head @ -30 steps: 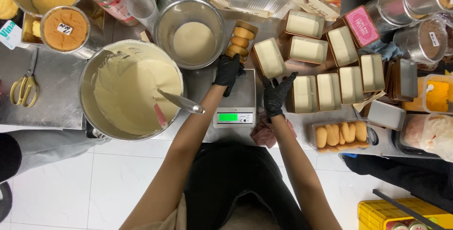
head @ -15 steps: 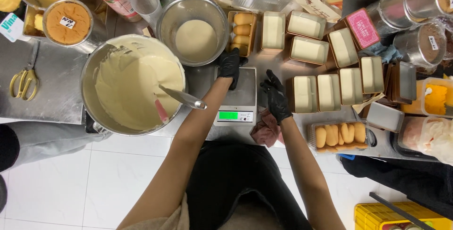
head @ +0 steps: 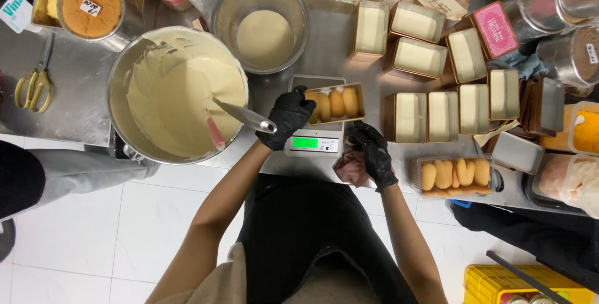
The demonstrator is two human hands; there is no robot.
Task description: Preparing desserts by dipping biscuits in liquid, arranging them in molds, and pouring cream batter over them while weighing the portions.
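Left hand [head: 288, 115] in a black glove grips the small biscuit-filled box [head: 336, 103] on the digital scale [head: 315, 130] at frame centre; right hand [head: 373, 152] hovers loosely curled, empty; best seated flat, centred.

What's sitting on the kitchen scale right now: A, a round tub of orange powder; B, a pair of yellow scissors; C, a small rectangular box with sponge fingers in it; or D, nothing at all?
C: the small rectangular box with sponge fingers lies on the scale, with the gloved left hand at its end.
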